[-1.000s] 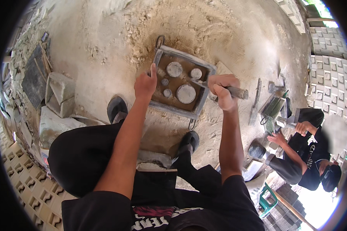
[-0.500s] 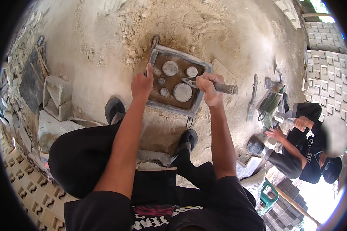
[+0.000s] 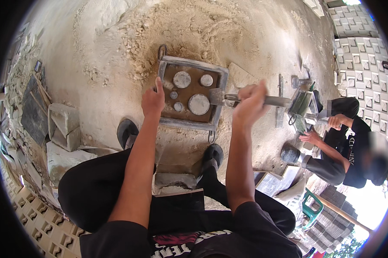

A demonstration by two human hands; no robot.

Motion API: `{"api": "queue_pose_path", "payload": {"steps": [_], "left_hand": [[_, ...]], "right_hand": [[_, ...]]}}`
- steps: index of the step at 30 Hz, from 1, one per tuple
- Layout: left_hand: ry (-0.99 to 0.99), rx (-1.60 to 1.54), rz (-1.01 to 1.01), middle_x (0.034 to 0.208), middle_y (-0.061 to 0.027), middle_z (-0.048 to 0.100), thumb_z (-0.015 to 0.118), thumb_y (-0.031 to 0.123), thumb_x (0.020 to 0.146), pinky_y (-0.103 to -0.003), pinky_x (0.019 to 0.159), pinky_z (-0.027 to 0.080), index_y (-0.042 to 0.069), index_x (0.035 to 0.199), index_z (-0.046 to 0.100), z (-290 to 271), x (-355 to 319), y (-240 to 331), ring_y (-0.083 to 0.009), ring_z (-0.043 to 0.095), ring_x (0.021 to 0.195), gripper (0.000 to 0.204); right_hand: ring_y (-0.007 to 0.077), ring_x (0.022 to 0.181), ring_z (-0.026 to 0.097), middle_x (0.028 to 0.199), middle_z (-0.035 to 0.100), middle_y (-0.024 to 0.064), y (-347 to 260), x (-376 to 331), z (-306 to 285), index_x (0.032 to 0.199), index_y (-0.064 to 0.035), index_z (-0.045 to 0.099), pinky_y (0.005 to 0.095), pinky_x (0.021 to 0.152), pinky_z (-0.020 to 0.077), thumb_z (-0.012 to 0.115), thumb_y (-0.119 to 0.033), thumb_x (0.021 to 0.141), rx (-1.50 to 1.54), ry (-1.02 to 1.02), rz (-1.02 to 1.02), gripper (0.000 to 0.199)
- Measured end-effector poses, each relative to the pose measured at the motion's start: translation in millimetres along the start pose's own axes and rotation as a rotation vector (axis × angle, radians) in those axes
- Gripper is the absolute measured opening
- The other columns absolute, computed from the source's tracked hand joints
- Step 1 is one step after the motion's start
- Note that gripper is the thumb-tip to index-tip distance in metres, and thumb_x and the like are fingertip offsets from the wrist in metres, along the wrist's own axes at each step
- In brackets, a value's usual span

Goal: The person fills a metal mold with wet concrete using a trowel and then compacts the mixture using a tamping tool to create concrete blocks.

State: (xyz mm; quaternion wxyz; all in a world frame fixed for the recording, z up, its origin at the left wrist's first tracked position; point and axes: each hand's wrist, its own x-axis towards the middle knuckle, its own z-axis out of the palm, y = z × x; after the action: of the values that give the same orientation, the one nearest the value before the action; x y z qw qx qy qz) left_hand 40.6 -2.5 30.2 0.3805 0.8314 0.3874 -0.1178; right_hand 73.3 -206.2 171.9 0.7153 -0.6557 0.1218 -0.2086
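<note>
A square metal mould (image 3: 191, 62) lies on the sandy ground, holding brown mix and several round grey discs (image 3: 198, 104). My left hand (image 3: 153, 101) rests on the mould's left edge, fingers over the rim. My right hand (image 3: 250, 104) is closed around the handle of a trowel (image 3: 232, 99), whose blade lies over the mould's right side next to the largest disc. My legs in black trousers and two dark shoes (image 3: 127, 131) straddle the mould from below.
A pile of sand (image 3: 172, 30) lies behind the mould. Grey blocks (image 3: 64, 127) stand at the left. Another person (image 3: 353, 146) in black crouches at the right beside a second mould (image 3: 303, 103). Patterned blocks (image 3: 361, 64) are stacked at the far right.
My right hand has lifted the trowel a little and shifted it rightwards across the mould. The left hand stays on the mould's left edge. The view has tilted slightly.
</note>
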Motion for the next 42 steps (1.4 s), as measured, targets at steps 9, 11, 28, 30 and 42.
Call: {"api": "queue_pose_path", "payload": {"steps": [9, 11, 28, 30, 42], "left_hand": [[-0.029, 0.021, -0.004, 0.100, -0.0286, 0.065, 0.027, 0.069, 0.091, -0.050, 0.088, 0.046, -0.004, 0.103, 0.067, -2, 2, 2, -0.0431, 0.061, 0.099, 0.084], [-0.007, 0.025, -0.007, 0.101, -0.0283, 0.065, 0.026, 0.069, 0.091, -0.050, 0.088, 0.046, -0.004, 0.103, 0.067, 3, 3, -1, -0.0429, 0.061, 0.100, 0.085], [-0.003, 0.001, 0.013, 0.100, -0.0278, 0.065, 0.028, 0.069, 0.090, -0.049, 0.089, 0.046, -0.003, 0.100, 0.069, 7, 10, -8, -0.0429, 0.061, 0.100, 0.084], [-0.026, 0.001, -0.001, 0.101, -0.0281, 0.065, 0.028, 0.068, 0.090, -0.049, 0.089, 0.046, -0.003, 0.100, 0.069, 11, 8, -4, -0.0430, 0.061, 0.100, 0.083], [0.010, -0.009, 0.023, 0.100, -0.0266, 0.066, 0.029, 0.067, 0.091, -0.049, 0.089, 0.046, -0.002, 0.101, 0.069, 4, 2, -2, -0.0432, 0.060, 0.100, 0.081]], "right_hand": [[0.0070, 0.047, 0.032, 0.051, 0.036, -0.0024, -17, 20, 13, 0.058, -0.0093, 0.036, 0.0261, 0.044, 0.0236, 0.046, -0.032, 0.100, -0.130, 0.036, -0.020, 0.050], [0.0057, 0.048, 0.033, 0.052, 0.040, -0.0015, -25, 22, 13, 0.057, -0.0097, 0.035, 0.0259, 0.044, 0.0250, 0.047, -0.029, 0.100, -0.070, 0.059, -0.027, 0.049], [0.0038, 0.047, 0.033, 0.050, 0.036, -0.0048, -37, 16, 29, 0.055, -0.0092, 0.035, 0.0260, 0.043, 0.0237, 0.051, -0.022, 0.098, -0.132, -0.017, -0.022, 0.048], [0.0039, 0.047, 0.033, 0.049, 0.036, -0.0049, -23, 13, 20, 0.055, -0.0093, 0.036, 0.0263, 0.042, 0.0230, 0.051, -0.022, 0.098, -0.178, -0.020, -0.097, 0.047], [0.0046, 0.046, 0.032, 0.049, 0.036, -0.0049, -9, -13, -4, 0.057, -0.0120, 0.040, 0.0272, 0.043, 0.0231, 0.049, -0.024, 0.100, -0.336, -0.171, -0.189, 0.045]]}}
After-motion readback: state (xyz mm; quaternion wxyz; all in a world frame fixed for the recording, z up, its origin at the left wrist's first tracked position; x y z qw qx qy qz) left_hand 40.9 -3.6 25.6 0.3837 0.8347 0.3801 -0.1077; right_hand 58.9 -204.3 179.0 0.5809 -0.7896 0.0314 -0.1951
